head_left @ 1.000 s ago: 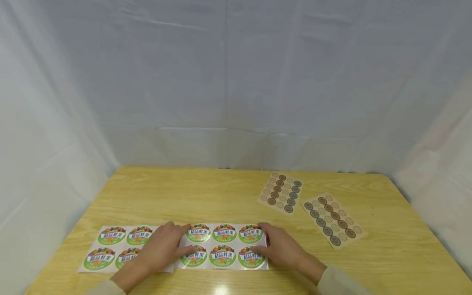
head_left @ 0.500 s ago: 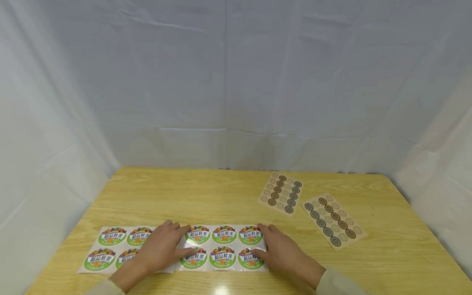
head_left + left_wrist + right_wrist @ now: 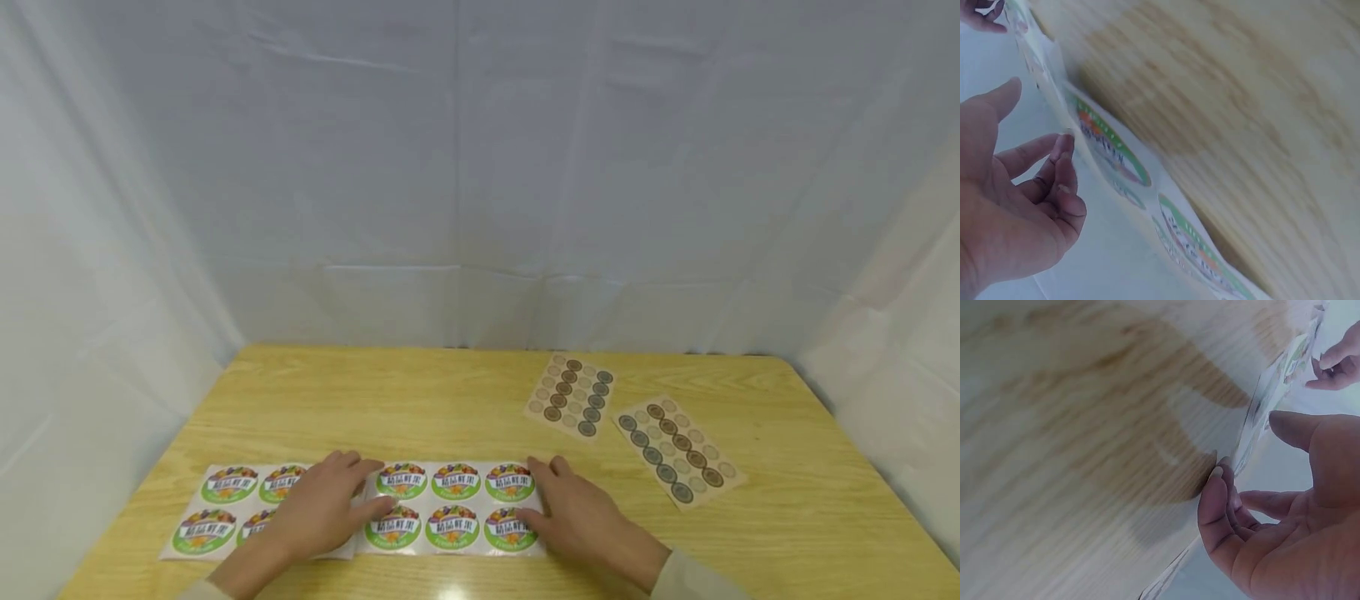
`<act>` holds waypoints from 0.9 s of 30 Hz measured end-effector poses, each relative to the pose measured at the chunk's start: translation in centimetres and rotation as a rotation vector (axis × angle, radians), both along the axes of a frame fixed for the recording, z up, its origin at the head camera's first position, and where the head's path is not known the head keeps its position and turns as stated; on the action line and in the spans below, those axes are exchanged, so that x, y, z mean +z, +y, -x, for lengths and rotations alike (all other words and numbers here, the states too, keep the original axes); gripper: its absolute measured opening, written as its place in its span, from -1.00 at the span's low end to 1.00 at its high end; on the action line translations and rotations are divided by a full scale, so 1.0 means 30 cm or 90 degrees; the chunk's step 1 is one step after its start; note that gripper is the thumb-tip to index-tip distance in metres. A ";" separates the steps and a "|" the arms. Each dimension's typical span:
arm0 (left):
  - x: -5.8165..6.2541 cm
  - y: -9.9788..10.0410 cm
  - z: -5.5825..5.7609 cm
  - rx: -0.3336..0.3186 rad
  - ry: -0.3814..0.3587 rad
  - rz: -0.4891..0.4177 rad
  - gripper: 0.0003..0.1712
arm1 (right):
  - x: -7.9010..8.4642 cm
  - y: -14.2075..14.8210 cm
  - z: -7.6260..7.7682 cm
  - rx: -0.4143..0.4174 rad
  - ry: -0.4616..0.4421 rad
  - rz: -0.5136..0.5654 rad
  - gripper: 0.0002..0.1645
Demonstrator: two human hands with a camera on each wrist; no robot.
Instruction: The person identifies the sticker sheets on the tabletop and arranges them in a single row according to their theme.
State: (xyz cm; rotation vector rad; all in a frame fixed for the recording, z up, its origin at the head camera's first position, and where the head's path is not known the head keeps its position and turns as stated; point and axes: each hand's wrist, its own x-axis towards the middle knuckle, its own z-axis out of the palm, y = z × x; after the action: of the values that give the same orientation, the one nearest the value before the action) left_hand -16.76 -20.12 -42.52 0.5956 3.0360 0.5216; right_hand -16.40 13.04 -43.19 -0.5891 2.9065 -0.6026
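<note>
A white sheet of round green fruit stickers (image 3: 453, 510) lies flat at the table's front, in two rows. My left hand (image 3: 325, 504) is at its left end, thumb over the lower left sticker and fingertips by the upper left corner. At the opposite end is my right hand (image 3: 583, 512), its thumb over the lower right sticker and its fingers along the right edge. A second sheet of the same stickers (image 3: 228, 510) lies partly under my left forearm and hand. In both wrist views the fingers are loosely bent, with thumbs apart from them.
Two tan sheets of small round stickers, one (image 3: 572, 396) towards the back and one (image 3: 678, 450) farther right, lie at angles on the wooden table (image 3: 375, 400). A white cloth curtain (image 3: 480, 167) encloses the back and sides.
My left hand has shifted very slightly left, its thumb covering a little less of the sheet. The sheets keep their places, and the right hand has barely moved.
</note>
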 end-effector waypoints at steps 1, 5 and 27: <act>0.004 -0.004 -0.004 0.005 -0.001 -0.006 -0.33 | 0.002 0.006 -0.001 -0.001 0.003 -0.003 -0.16; 0.019 -0.019 -0.011 0.015 0.023 -0.015 -0.41 | 0.009 0.032 0.000 -0.015 0.019 -0.006 -0.24; 0.092 0.043 0.057 -0.063 0.189 0.021 -0.33 | 0.054 0.201 0.088 0.012 0.071 -0.031 -0.29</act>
State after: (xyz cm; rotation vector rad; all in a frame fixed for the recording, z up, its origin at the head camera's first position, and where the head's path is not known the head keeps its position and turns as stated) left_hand -18.48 -18.84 -39.77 0.8920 3.2566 0.4117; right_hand -19.04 19.08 -41.57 -0.6629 3.0059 -0.5103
